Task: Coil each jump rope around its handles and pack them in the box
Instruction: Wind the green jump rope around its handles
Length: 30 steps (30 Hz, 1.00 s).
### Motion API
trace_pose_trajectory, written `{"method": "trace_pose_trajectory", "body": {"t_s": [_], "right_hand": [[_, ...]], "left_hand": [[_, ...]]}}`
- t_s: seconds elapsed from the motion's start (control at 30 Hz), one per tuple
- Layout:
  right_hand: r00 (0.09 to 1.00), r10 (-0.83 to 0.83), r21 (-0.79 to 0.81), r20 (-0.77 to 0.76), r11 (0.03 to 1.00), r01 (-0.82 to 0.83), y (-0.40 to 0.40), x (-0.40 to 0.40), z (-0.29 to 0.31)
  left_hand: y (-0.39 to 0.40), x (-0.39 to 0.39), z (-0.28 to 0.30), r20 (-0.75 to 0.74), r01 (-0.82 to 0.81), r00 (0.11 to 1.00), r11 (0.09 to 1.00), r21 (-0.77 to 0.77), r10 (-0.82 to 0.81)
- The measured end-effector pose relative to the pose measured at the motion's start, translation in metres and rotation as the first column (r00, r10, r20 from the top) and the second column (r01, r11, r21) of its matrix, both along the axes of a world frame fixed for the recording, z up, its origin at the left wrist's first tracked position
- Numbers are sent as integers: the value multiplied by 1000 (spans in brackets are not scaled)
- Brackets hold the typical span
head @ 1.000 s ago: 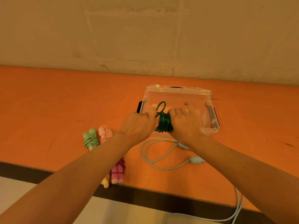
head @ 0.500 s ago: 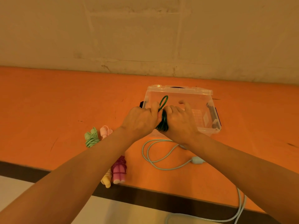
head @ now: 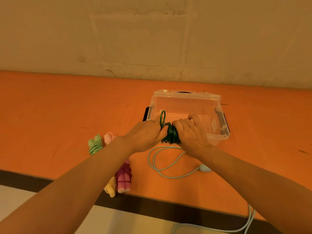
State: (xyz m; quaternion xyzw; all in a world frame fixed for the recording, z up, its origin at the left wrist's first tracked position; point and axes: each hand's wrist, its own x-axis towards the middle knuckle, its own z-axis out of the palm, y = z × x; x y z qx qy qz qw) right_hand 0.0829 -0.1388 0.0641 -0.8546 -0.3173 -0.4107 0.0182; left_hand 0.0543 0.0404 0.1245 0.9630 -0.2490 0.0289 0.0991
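1. Hanging over the table's [head: 50,107] near edge towards the right, a pale blue rope [head: 170,171] trails down out of view; up on the orange top it lies in loose, uncoiled loops, with one pale handle [head: 204,168] lying just right of the loops.
2. Close to the same near edge, left of the blue loops, lies a pink bundle [head: 124,178] with dark pink cord wound round its handles, and a yellow bundle [head: 110,186] lies touching its left side.
3. A little farther in and more to the left lie a light green bundle [head: 94,144] and a pale pink bundle [head: 108,137] side by side, partly hidden behind the left forearm.
4. Above the middle of the table both hands meet on the dark green rope [head: 170,134]. The left hand [head: 146,134] is curled round one end of the bundle and the right hand [head: 191,132] is curled round the other, knuckles up, with the wound green coils showing between them and one loop standing up beside the left hand.
5. The bundle is held just at the near rim of the clear box [head: 185,102]; whether it touches the rim I cannot tell.
6. The box stands open towards the table's far edge, with dark latches at its left and right ends.
7. Behind the far edge rises a plain, scuffed wall [head: 152,39].
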Motion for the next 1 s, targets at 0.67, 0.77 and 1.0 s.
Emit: {"method": "trace_pose_trajectory", "body": {"t_s": [0.67,0.77,1.0], "right_hand": [[991,123,-46,49,992,-121,5,-9,1],[985,156,-42,71,987,-154,8,-11,3],[976,209,-45,54,977,-206,3,-17,5]], "left_hand": [[-4,7,6,-280,-312,939,835,-453,199],[-5,8,10,-356,-348,914,830,-436,196],[-4,3,10,-627,-448,776,761,-470,69]]}}
